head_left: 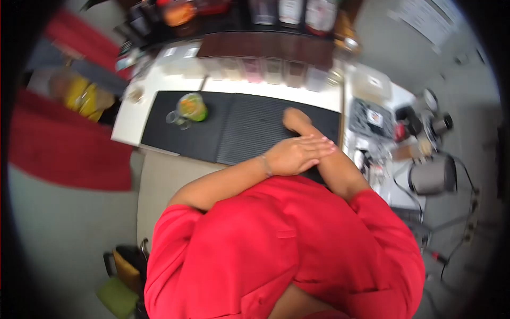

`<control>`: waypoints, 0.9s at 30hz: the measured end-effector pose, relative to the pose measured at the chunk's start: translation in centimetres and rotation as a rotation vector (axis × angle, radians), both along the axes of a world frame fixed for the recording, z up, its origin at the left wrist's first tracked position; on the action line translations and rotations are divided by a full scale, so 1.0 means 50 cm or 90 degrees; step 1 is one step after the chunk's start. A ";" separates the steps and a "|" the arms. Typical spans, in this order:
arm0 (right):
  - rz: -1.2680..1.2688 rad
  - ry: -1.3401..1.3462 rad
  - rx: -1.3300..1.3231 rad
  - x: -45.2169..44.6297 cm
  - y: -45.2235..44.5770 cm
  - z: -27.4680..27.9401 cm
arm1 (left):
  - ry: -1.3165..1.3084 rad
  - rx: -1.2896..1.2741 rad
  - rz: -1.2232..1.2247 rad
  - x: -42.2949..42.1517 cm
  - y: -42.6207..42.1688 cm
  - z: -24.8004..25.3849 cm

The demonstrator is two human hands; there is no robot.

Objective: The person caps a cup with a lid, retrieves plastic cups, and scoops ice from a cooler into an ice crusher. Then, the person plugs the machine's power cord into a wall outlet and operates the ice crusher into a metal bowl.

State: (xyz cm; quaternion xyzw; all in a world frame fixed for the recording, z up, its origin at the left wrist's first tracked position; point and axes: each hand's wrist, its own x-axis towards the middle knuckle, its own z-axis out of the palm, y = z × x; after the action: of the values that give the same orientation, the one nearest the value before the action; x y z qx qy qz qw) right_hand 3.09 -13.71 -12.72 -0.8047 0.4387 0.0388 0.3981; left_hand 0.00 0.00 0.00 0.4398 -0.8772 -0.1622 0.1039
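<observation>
My left hand point(298, 155) lies flat across my right forearm, fingers stretched out, with a thin bracelet at the wrist. My right hand point(296, 121) is over the right part of a black ribbed mat point(249, 130); it looks rounded and blurred, and its fingers cannot be made out. No object shows in either hand. To the left on the mat stands a clear container with green and orange contents point(192, 107), with small clear rings point(178, 120) beside it.
Small bins point(252, 70) line the back of the white desk point(125, 118) under a dark shelf point(265, 48). At right are a grey tray point(366, 121), a grey cylindrical device point(433, 177) and cables. Red cloth point(69, 146) hangs at left.
</observation>
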 end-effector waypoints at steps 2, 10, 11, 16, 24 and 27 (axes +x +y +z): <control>0.106 -0.048 0.052 -0.123 0.037 0.055 | -0.095 -0.075 0.054 0.006 -0.003 -0.025; -0.062 -0.270 0.076 -0.508 -0.108 -0.176 | 0.000 0.358 0.630 0.062 0.236 -0.239; -0.102 -0.290 0.110 -0.535 -0.112 -0.193 | -0.081 0.366 0.675 0.111 0.334 -0.360; -0.275 -0.458 0.155 -0.585 -0.117 -0.225 | -0.200 1.007 0.875 0.250 0.715 -0.472; -0.293 -0.132 -0.047 -0.520 -0.102 -0.202 | -0.149 0.110 1.211 0.678 0.528 -0.121; -0.357 -0.215 -0.064 -0.536 -0.101 -0.238 | -0.032 -0.261 0.922 0.884 0.368 -0.043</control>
State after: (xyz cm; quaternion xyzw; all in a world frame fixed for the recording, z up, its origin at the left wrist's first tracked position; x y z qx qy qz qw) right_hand -23.72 -18.75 -24.62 -0.6660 0.5725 -0.2280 0.4205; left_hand 44.20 18.39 -2.14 0.8820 -0.3834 0.1232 0.2447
